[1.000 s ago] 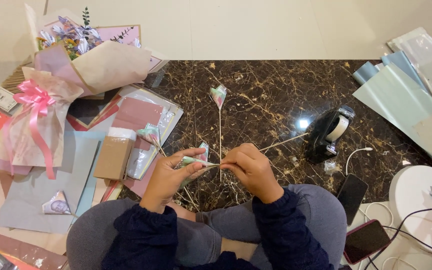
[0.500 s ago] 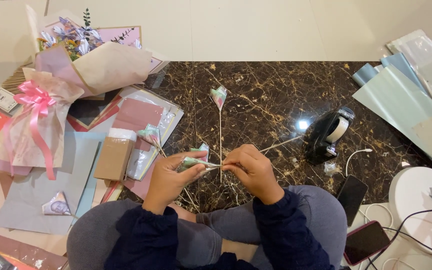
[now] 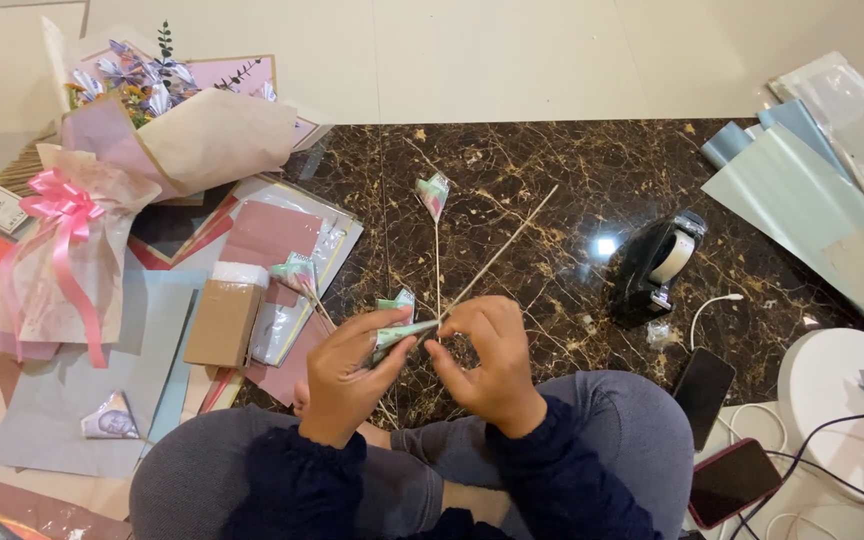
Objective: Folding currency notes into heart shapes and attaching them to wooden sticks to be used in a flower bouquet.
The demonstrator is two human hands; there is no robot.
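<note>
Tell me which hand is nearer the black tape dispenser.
Right. The right hand is left of the tape dispenser, apart from it; the left hand is farther left, beyond the right hand.

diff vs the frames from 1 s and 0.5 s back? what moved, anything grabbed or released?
Little changed. The left hand and right hand still pinch the folded paper piece at the end of the thin stick, with only slight finger shifts; nothing was grabbed or released. The stick keeps pointing up and right over the dark marble floor. The finished stick flower, bouquet and tape dispenser stayed put.
</note>
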